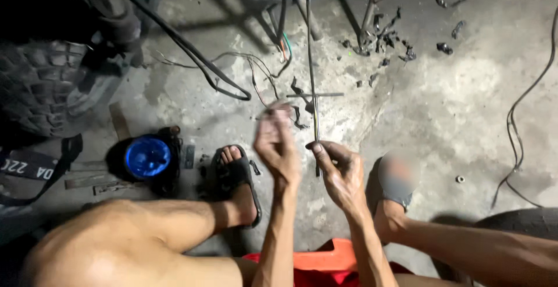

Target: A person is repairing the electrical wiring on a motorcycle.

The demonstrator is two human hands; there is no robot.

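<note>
The scene is lit dimly and unevenly: the concrete floor (442, 95) is washed bright at centre right, while the tyre (46, 83) at upper left is swallowed by shadow. The left hand (276, 144) is smeared by motion blur. Edges are bent slightly.

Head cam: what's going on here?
A person sits low over a concrete floor. The right hand pinches a thin cable that runs up towards a tangle of wires. The left hand is raised beside it, blurred, fingers near the loose wire ends. A knobby tyre and a blue round lens lie to the left; black scraps litter the floor.
</note>
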